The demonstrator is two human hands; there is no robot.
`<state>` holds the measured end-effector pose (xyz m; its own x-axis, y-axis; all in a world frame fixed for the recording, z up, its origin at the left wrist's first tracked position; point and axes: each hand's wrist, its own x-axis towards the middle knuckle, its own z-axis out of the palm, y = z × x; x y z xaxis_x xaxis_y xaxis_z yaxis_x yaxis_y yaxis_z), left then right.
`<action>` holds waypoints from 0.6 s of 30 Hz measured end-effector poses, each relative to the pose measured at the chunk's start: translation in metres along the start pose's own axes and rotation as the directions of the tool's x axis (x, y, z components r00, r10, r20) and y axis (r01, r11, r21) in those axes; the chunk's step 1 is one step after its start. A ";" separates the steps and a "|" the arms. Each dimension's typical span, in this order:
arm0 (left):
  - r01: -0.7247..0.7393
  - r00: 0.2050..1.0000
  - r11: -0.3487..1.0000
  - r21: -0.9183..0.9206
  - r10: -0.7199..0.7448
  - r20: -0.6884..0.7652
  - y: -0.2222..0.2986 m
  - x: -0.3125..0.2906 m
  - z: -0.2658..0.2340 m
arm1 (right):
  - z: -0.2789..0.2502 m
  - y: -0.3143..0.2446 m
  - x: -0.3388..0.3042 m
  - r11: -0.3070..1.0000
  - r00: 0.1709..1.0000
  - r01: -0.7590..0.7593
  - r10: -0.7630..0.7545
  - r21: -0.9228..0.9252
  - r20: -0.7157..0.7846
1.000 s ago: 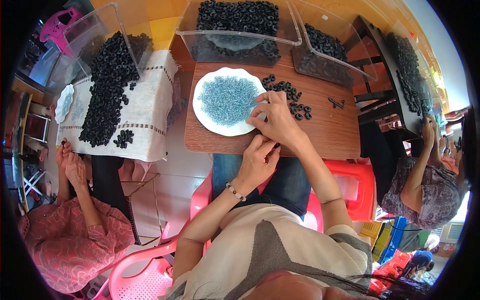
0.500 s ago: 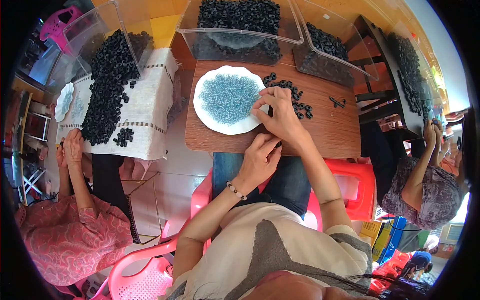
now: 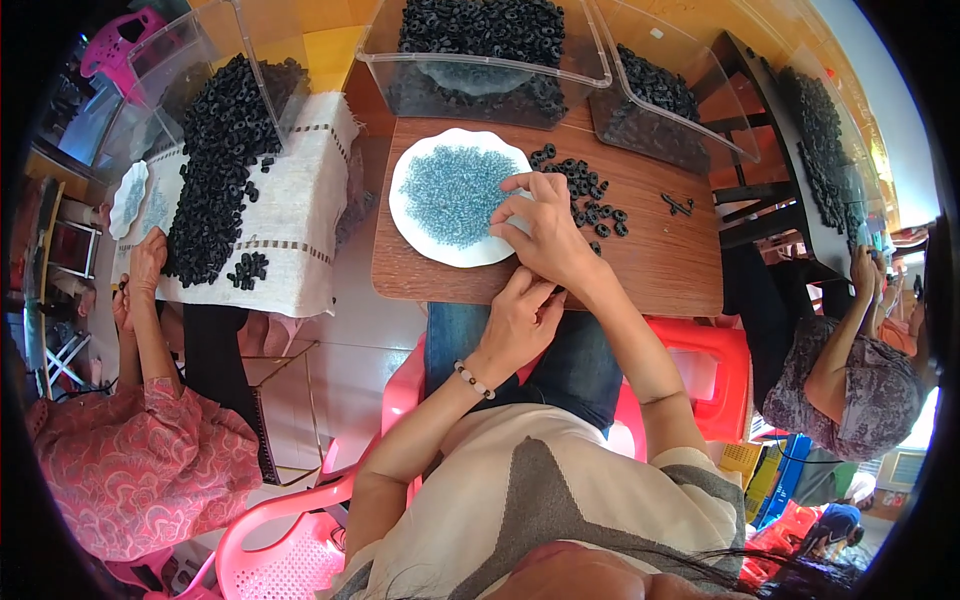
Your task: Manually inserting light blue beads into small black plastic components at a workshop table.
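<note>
Blue beads (image 3: 450,195): plenty left on plate (image 3: 468,258); can't tell grip of right hand (image 3: 545,228), three o'clock rim; pinched in left hand (image 3: 520,315), small dark piece (image 3: 559,289) (finished count unclear).

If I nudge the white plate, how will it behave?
The scalloped white plate looks rigid, so it would probably slide whole across the brown table. Its small blue beads lie loose and its rim looks shallow, so tilting would likely spill them.

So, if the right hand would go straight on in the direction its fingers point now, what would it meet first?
Most likely the blue beads on the white plate: the right hand points left, toward them. Its height above them is unclear, so it may be touching them now.
</note>
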<state>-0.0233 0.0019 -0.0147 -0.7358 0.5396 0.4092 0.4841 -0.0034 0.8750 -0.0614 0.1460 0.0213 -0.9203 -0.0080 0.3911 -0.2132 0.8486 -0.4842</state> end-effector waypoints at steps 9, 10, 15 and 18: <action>0.006 0.995 1.000 0.004 -0.006 -0.095 0.005 0.004 -0.003 | -0.030 0.001 0.007 0.925 0.976 -0.218 0.210 0.313 0.060; 0.030 0.993 0.999 -0.017 -0.032 -0.112 0.006 0.005 -0.004 | -0.033 0.003 0.007 0.880 0.968 -0.250 0.234 0.404 0.088; 0.063 0.980 0.996 -0.070 -0.075 -0.182 0.009 0.007 -0.010 | -0.054 -0.006 -0.006 0.869 0.967 -0.252 0.241 0.425 0.080; 0.072 0.975 0.996 -0.061 -0.083 -0.205 0.007 0.007 -0.009 | -0.074 -0.017 -0.023 0.859 0.956 -0.291 0.275 0.421 0.098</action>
<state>-0.0296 -0.0022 -0.0037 -0.8549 0.3535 0.3797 0.4005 -0.0156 0.9162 -0.0122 0.1710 0.0778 -0.9711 0.1737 0.1638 -0.0538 0.5091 -0.8590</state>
